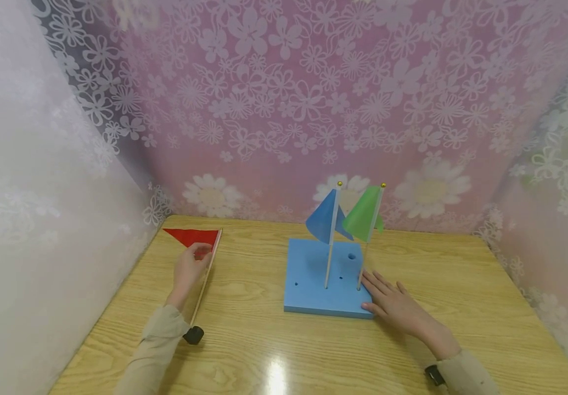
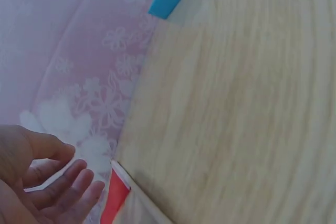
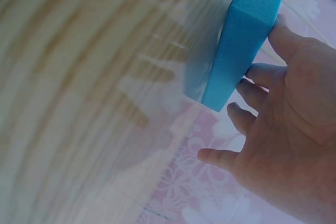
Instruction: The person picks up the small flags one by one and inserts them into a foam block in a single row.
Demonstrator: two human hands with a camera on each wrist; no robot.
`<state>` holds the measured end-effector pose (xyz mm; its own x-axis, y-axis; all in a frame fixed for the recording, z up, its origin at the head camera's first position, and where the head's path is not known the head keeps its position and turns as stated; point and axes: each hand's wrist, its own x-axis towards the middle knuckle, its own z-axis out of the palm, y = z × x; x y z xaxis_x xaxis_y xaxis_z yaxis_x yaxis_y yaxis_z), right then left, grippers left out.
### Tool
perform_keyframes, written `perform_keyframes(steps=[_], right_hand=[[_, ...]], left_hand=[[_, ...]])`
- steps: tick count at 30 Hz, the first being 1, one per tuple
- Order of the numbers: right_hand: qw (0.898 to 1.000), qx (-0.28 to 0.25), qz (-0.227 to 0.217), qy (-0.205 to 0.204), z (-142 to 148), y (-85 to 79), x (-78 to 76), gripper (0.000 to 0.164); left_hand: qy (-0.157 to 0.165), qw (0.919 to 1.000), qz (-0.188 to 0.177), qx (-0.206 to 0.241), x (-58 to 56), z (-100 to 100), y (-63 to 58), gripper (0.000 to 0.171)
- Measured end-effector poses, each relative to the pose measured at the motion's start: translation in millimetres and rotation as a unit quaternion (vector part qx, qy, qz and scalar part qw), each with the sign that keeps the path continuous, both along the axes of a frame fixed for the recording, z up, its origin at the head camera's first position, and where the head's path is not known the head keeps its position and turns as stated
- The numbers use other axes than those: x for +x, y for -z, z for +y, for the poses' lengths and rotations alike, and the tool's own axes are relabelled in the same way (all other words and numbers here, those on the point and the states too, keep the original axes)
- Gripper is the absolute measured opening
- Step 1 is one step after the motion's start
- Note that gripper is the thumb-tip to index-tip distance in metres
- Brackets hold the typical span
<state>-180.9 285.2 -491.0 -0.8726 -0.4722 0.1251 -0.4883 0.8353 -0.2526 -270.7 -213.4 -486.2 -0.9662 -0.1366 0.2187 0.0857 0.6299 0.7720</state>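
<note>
A red pennant flag [image 1: 195,236] on a thin stick lies on the left of the table. My left hand [image 1: 189,270] is over the flag near its stick. In the left wrist view its fingers [image 2: 55,192] are loosely bent beside the flag, with nothing between them. A blue foam block [image 1: 308,299] with several holes lies right of centre. A blue flag [image 1: 323,216] and a green flag [image 1: 363,216] stand in it on sticks. My right hand [image 1: 399,307] rests at the block's right edge, its fingers extended and touching the side.
The wooden table [image 1: 249,351] meets a flowered pink cloth wall [image 1: 264,109] at the back. Flowered cloth also hangs at both sides. Each wrist carries a small black camera, the left one [image 1: 193,335] beside the red flag's stick.
</note>
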Motion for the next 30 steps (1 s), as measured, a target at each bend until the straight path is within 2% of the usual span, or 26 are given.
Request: perform_keyframes(steps=[5, 9, 12, 20, 24, 30], right_hand=[[1.000, 0.016, -0.018, 0.010, -1.1, -3.3, 0.6, 0.067], [0.999, 0.016, -0.029, 0.015, -0.2, -3.0, 0.3, 0.068], [0.999, 0.014, -0.030, 0.014, 0.7, -1.3, -0.5, 0.068], [0.999, 0.010, -0.032, 0.014, 0.9, -0.9, -0.2, 0.068], [0.999, 0.010, -0.030, 0.013, 0.3, -0.5, -0.5, 0.068], [1.000, 0.011, -0.021, 0.012, 0.4, 0.0, -0.3, 0.068]], left_hand=[[0.013, 0.9987, -0.039, -0.029, 6.4, -12.5, 4.6, 0.021], [0.025, 0.9944, -0.080, -0.065, 7.0, -16.6, 7.0, 0.017], [0.031, 0.9911, -0.108, -0.072, 7.5, -17.0, 8.5, 0.015], [0.037, 0.9900, -0.112, -0.077, 12.8, -7.3, 7.3, 0.019], [0.020, 0.9903, -0.108, -0.086, 14.5, -5.8, 6.7, 0.016], [-0.010, 0.9915, -0.094, -0.090, 14.3, -6.1, 4.9, 0.022]])
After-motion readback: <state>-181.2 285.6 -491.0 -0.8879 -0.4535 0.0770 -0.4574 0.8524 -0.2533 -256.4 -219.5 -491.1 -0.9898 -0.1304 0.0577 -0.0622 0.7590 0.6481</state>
